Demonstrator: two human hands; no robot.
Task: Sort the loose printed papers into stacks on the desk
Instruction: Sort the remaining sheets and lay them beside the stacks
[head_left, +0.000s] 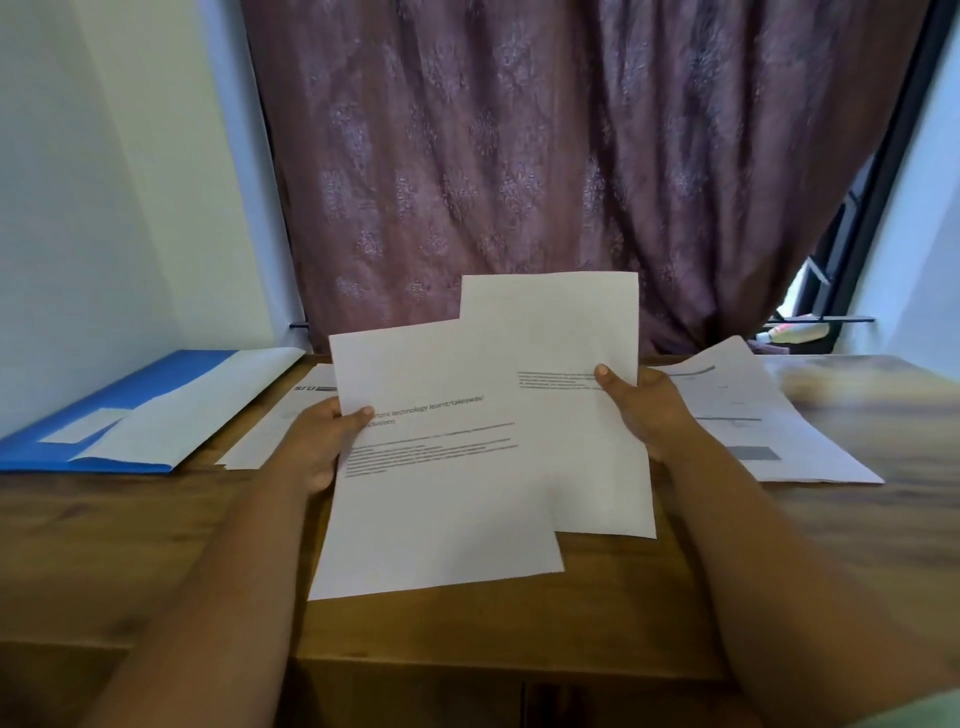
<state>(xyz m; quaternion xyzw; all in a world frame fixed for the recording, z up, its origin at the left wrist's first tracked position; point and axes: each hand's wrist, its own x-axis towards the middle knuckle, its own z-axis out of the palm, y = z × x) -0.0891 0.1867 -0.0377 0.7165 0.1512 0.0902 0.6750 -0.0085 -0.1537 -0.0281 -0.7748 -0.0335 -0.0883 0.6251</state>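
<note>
Two printed sheets are up for sorting at centre frame: the left hand has its grip pinched on the nearer sheet, the right hand on the farther sheet, both held above the wooden bench. One stack lies at right of frame, another stack left of centre beside a blue folder. Sorting looks well under way, with at least these two sheets unplaced.
</note>
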